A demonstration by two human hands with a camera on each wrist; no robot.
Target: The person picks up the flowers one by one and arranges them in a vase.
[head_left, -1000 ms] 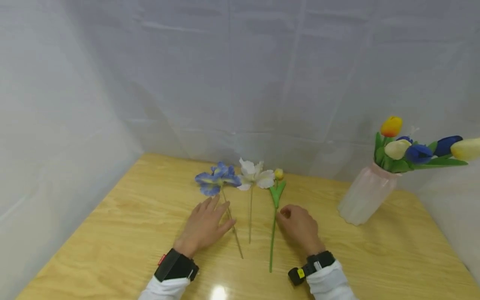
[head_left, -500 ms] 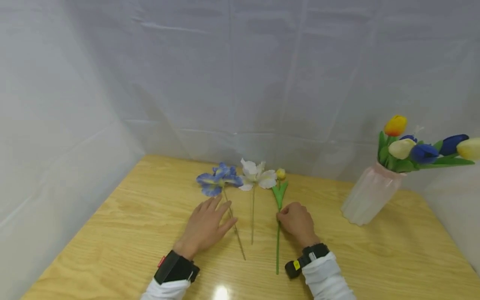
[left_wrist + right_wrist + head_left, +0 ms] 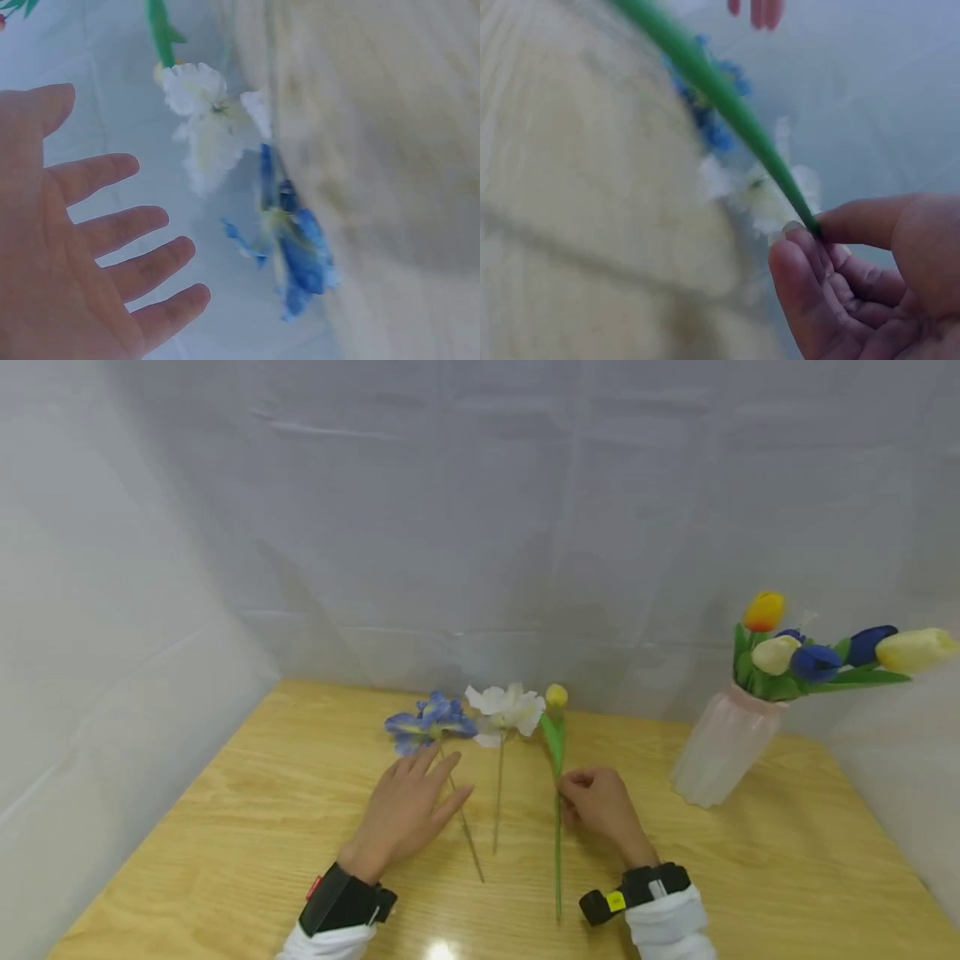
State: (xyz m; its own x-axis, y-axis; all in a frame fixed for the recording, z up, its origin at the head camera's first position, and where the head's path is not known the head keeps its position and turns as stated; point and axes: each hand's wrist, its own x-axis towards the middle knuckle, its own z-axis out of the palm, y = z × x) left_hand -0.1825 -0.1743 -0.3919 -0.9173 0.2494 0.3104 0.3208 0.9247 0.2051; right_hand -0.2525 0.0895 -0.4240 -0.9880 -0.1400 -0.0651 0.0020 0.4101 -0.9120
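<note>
Three artificial flowers lie side by side on the wooden table. My right hand pinches the green stem of the yellow tulip, which tilts up off the table. A white flower lies in the middle. The blue flower lies at the left, and my left hand rests flat on the table beside its thin stem with fingers spread.
A pale pink ribbed vase stands at the back right, holding several tulips in orange, cream and blue that lean to the right. White cloth walls close in the table at the back and both sides.
My right hand has closed on the tulip stem and lifted its head off the table. The left hand has stayed in place.
</note>
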